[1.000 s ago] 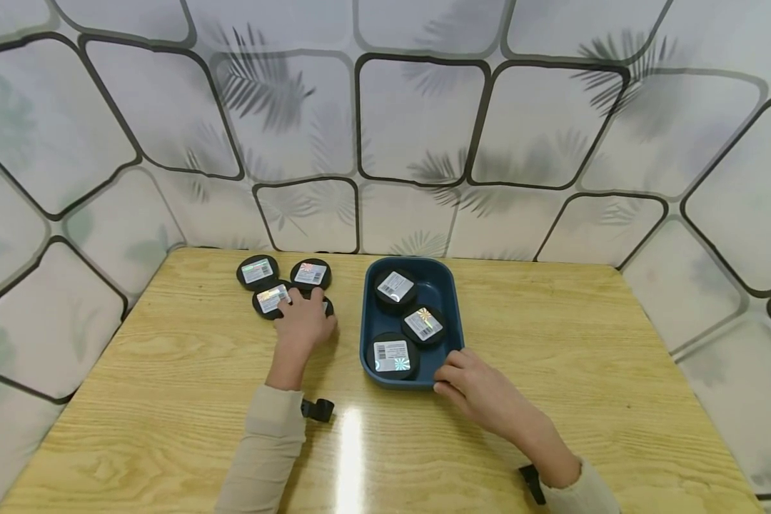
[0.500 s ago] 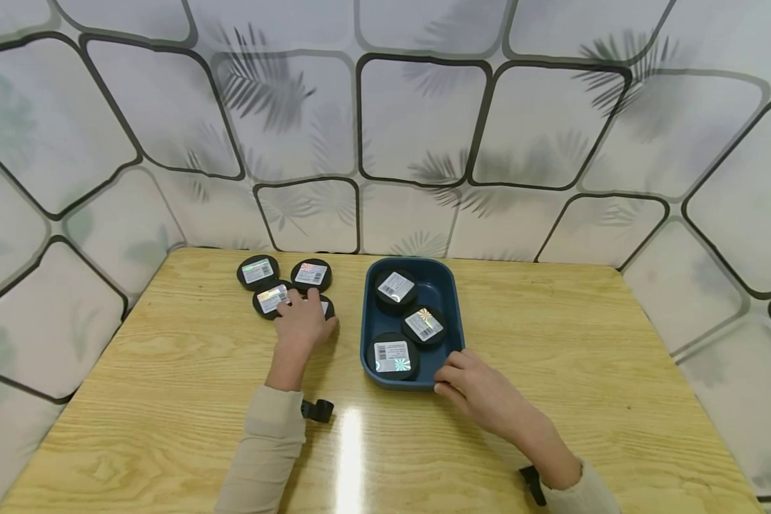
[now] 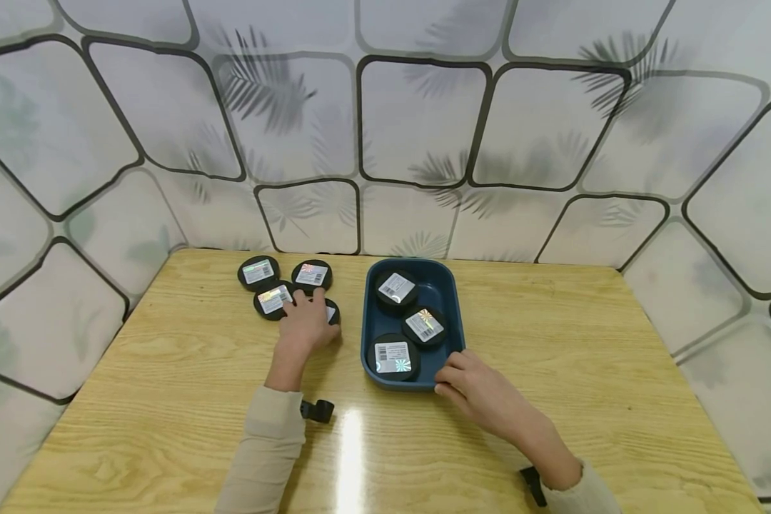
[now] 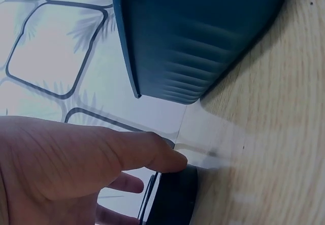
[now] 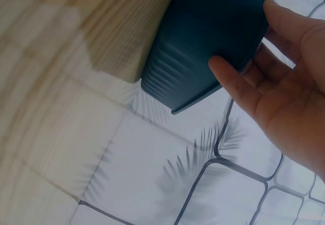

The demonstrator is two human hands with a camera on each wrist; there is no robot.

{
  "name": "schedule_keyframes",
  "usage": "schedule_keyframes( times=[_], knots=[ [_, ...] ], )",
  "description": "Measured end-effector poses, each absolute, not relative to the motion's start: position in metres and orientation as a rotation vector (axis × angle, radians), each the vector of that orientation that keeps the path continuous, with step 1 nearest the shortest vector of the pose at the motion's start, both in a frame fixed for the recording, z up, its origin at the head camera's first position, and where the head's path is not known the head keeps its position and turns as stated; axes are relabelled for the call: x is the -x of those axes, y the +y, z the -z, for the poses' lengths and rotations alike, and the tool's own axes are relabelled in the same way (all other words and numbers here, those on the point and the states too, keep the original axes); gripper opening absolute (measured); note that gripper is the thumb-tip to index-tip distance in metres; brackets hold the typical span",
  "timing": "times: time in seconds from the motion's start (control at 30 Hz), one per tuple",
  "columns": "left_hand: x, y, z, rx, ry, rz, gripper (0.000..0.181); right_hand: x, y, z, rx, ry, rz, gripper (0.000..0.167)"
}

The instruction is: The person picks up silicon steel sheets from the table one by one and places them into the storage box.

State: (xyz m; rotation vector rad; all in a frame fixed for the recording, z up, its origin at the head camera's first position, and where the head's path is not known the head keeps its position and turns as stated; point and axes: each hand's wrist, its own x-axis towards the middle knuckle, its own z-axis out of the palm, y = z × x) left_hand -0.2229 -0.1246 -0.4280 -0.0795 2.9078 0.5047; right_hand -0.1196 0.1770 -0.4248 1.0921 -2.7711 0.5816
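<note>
the left hand (image 3: 303,325) pinched a black disc (image 4: 177,197) between thumb and fingers, just left of the blue tray (image 3: 438,290) on the bench (image 3: 552,321). three other labelled discs (image 3: 257,271) lay close beyond that hand. the right hand (image 3: 482,391) gripped the tray's near right corner; three more discs (image 3: 423,325) sat inside, labels up.

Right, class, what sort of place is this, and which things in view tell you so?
Probably a small indoor work area, though the room's wider use isn't shown: a wood-grain table, patterned walls close behind it, and a blue tray with labelled black discs.
</note>
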Motion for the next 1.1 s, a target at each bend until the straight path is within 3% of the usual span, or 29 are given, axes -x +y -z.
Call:
schedule_keyframes(
  times=[1.1],
  knots=[
    [0.2217, -0.1262, 0.424, -0.02, 2.926, -0.511, 0.083, 0.1193, 0.1769, 0.4236, -1.082, -2.791, -0.582, 0.004]
  ],
)
